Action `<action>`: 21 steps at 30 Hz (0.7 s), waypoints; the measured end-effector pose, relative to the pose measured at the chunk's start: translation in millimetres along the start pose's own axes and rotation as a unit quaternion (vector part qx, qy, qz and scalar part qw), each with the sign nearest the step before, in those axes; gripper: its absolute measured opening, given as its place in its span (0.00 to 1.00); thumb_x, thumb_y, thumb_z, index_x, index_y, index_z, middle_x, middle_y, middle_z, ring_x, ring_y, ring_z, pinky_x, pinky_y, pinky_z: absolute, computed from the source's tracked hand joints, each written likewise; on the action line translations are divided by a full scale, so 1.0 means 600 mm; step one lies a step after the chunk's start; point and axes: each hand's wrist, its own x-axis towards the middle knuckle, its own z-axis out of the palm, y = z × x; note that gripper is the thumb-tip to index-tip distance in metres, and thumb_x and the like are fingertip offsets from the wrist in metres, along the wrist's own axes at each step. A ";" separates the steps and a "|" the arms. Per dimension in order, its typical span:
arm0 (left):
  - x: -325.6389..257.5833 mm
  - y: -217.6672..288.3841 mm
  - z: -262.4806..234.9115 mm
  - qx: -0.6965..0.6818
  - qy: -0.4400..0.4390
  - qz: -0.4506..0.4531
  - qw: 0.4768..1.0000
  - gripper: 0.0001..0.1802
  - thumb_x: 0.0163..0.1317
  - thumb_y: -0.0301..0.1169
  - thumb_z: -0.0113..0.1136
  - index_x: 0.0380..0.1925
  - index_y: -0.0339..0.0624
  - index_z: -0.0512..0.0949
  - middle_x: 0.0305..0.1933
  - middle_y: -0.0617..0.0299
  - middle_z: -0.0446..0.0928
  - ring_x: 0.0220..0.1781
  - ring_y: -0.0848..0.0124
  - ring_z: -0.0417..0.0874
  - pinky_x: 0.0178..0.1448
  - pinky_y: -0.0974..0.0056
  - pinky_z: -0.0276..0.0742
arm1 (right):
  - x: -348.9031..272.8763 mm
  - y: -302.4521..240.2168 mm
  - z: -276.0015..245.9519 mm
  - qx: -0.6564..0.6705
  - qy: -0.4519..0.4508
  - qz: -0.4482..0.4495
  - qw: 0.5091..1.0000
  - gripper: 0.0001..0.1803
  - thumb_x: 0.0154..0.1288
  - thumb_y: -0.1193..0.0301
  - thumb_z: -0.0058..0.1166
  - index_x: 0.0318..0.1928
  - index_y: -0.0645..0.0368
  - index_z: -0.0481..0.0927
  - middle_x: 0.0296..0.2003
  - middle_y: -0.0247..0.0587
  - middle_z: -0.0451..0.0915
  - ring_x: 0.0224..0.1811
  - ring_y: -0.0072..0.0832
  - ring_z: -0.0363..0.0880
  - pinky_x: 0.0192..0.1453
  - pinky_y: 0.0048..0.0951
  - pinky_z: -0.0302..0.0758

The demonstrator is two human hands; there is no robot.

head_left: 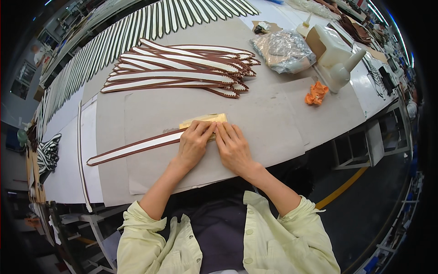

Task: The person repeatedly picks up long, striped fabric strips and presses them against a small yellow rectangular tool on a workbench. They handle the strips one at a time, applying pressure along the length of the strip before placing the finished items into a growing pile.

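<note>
A long strap (137,148) with a white middle and brown edges lies across the grey work surface, its pointed end toward the left. Its other end runs in under my left hand (193,142), whose bent fingers are closed on it. My right hand (233,145) sits close beside it, fingers bent and pressed together, with the fingertips of both hands meeting. Beneath the fingers is a flat yellow block (205,119), partly covered. The hands hide the strap's end and exactly what the right fingertips pinch.
Behind the hands lies a loose pile of similar straps (182,68). Rows of dark-edged white strips (132,27) spread farther back. To the right are a clear plastic bag (284,51), a whitish plastic container (335,59) and a crumpled orange piece (316,93). One thin strip (82,155) hangs over the left front edge.
</note>
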 end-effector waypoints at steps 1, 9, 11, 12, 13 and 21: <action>-0.002 0.001 -0.001 0.006 0.003 -0.007 1.000 0.26 0.49 0.15 0.61 0.52 0.37 0.85 0.46 0.57 0.82 0.48 0.58 0.82 0.46 0.57 0.85 | 0.005 0.002 -0.002 0.001 -0.007 -0.009 1.000 0.25 0.57 0.75 0.54 0.54 0.79 0.80 0.60 0.66 0.78 0.65 0.54 0.74 0.74 0.51 0.68; -0.003 0.006 -0.003 0.009 0.010 -0.014 1.000 0.25 0.49 0.16 0.60 0.52 0.33 0.84 0.46 0.56 0.81 0.48 0.57 0.82 0.47 0.56 0.84 | 0.006 0.007 0.010 0.042 0.027 -0.015 0.999 0.22 0.55 0.76 0.55 0.49 0.79 0.81 0.56 0.68 0.78 0.62 0.56 0.75 0.73 0.51 0.69; -0.005 0.005 -0.003 0.009 0.004 -0.008 1.000 0.24 0.51 0.18 0.60 0.51 0.30 0.84 0.47 0.55 0.81 0.49 0.57 0.81 0.49 0.57 0.84 | 0.011 0.007 0.008 0.050 0.025 -0.022 0.998 0.20 0.55 0.76 0.55 0.47 0.79 0.81 0.55 0.67 0.78 0.62 0.55 0.76 0.72 0.51 0.70; -0.006 0.005 -0.004 0.011 0.003 -0.011 1.000 0.23 0.51 0.18 0.60 0.51 0.30 0.84 0.47 0.55 0.81 0.49 0.56 0.81 0.49 0.57 0.84 | 0.016 0.008 0.005 0.054 0.020 -0.026 0.998 0.20 0.54 0.76 0.55 0.46 0.78 0.81 0.55 0.67 0.79 0.61 0.55 0.76 0.72 0.50 0.70; -0.004 0.005 -0.005 0.012 0.003 -0.013 1.000 0.23 0.51 0.18 0.59 0.51 0.30 0.84 0.47 0.55 0.81 0.49 0.56 0.81 0.49 0.57 0.84 | 0.019 0.010 0.002 0.057 0.015 -0.031 0.998 0.19 0.54 0.77 0.55 0.45 0.78 0.81 0.55 0.67 0.79 0.61 0.55 0.76 0.71 0.50 0.70; -0.011 0.009 -0.008 0.021 0.021 -0.043 0.999 0.24 0.50 0.16 0.58 0.50 0.31 0.83 0.46 0.54 0.80 0.48 0.55 0.81 0.48 0.56 0.83 | 0.019 0.012 0.005 0.084 0.026 -0.022 0.996 0.17 0.52 0.78 0.55 0.42 0.77 0.82 0.55 0.66 0.79 0.60 0.54 0.76 0.70 0.49 0.72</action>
